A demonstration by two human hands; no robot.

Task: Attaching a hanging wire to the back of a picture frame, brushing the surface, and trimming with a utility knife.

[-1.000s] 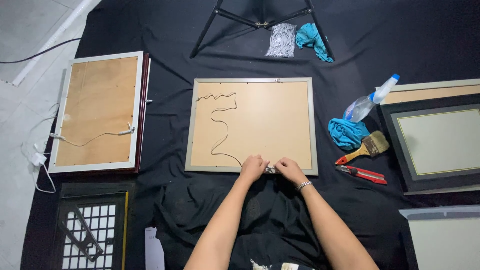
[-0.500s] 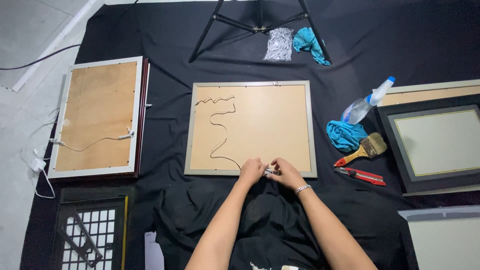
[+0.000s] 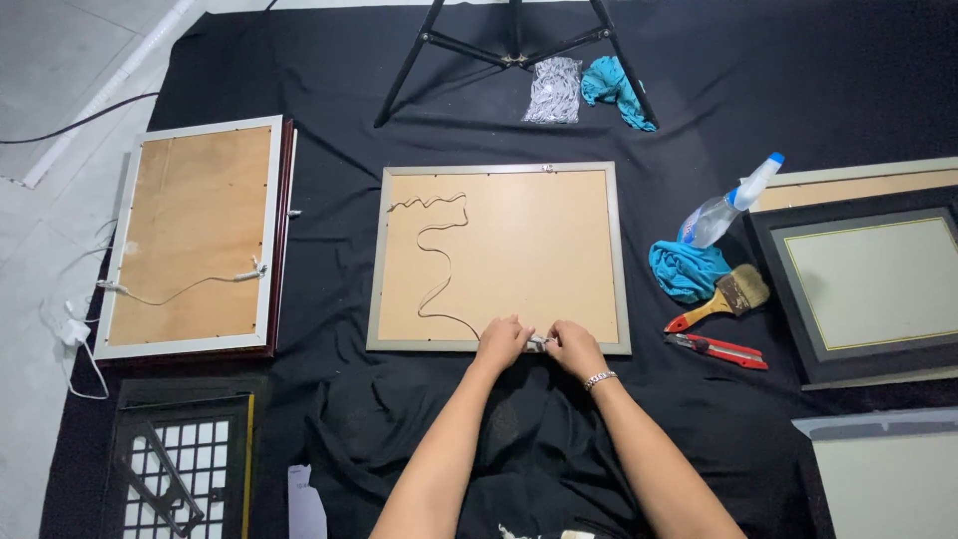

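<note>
A picture frame (image 3: pixel 499 255) lies face down on the black cloth, its brown backing up. A thin pale cord (image 3: pixel 439 260) snakes across the backing from the upper left down to the near edge. My left hand (image 3: pixel 502 342) and my right hand (image 3: pixel 574 348) meet at the frame's near edge, both pinching a small metal fitting (image 3: pixel 539 344) where the cord ends. A bracelet circles my right wrist.
Another face-down frame (image 3: pixel 195 235) with a cord lies left, a dark lattice frame (image 3: pixel 180 469) below it. Right: spray bottle (image 3: pixel 726 205), blue rag (image 3: pixel 689 269), paintbrush (image 3: pixel 718 299), red cutter (image 3: pixel 717 349), more frames (image 3: pixel 863 279). A tripod (image 3: pixel 514 50) stands at the far side.
My hands stay at the frame's near edge, with only slight finger movement on the fitting. The view has shifted a little.
</note>
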